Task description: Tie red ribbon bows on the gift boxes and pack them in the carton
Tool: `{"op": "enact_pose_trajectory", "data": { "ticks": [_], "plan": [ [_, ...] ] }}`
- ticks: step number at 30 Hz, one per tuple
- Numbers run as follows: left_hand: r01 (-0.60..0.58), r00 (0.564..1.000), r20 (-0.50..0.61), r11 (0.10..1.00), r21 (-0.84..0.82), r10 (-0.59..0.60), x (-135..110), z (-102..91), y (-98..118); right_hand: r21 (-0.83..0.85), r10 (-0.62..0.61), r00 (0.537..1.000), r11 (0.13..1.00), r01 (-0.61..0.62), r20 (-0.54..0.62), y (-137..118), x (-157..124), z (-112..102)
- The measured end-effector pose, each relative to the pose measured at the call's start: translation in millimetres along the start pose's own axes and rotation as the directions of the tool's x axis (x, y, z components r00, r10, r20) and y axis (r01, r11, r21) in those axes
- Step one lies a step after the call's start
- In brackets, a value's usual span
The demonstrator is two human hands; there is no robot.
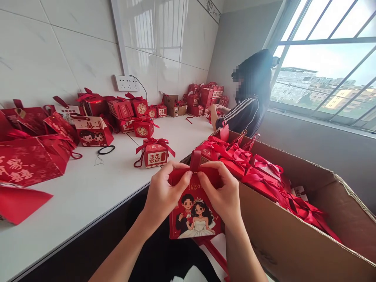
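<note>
Between my two hands hangs a red wedding gift box [195, 219] printed with a cartoon bride and groom, held upright in front of me. My left hand [164, 196] pinches its upper left edge, thumb in front and fingers behind. At the upper right edge my right hand [221, 188] pinches in the same way. Both thumbs meet near the base of a dark red ribbon loop [195, 159] that stands up from the top. The back of the box is hidden. Just beyond, a small red box with a ribbon bow [155, 153] rests on the white table [117, 172].
Several red gift boxes [94, 131] crowd the table's left side, with a black hair tie [106, 149] nearby. To my right stands a large cardboard carton [282, 231] holding red ribboned boxes [261, 176]. Another person [246, 105] sits beyond it, by stacked red boxes [202, 96].
</note>
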State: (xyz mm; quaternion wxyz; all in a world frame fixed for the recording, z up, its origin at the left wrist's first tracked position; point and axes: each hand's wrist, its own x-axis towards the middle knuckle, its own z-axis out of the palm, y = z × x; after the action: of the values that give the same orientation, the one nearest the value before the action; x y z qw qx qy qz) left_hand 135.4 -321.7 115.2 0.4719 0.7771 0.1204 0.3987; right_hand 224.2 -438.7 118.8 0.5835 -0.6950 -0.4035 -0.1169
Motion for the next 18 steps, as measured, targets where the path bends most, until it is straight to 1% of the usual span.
{"op": "enact_pose_trajectory", "data": {
  "ticks": [4, 6, 12, 18],
  "plan": [
    [-0.053, 0.999, 0.0, 0.997, 0.056, 0.053, 0.7, 0.0, -0.2, 0.013, -0.006, 1.0, 1.0, 0.006, 0.006, -2.0, 0.1, 0.5],
    [-0.062, 0.998, 0.005, 0.996, 0.066, 0.062, 1.3, -0.5, 0.3, 0.025, -0.007, 1.0, 1.0, 0.007, 0.01, -1.8, 0.0, 1.4],
    [0.021, 1.0, 0.012, 0.998, 0.058, -0.021, 1.2, -5.0, 4.2, 0.068, 0.01, 0.999, 0.998, -0.012, 0.034, -2.2, 0.6, 5.5],
    [0.055, 0.998, -0.03, 0.998, -0.028, -0.056, 4.8, -5.4, 5.7, 0.098, -0.035, 0.997, 0.995, 0.029, 0.062, -5.1, 1.6, 7.8]
  ]
}}
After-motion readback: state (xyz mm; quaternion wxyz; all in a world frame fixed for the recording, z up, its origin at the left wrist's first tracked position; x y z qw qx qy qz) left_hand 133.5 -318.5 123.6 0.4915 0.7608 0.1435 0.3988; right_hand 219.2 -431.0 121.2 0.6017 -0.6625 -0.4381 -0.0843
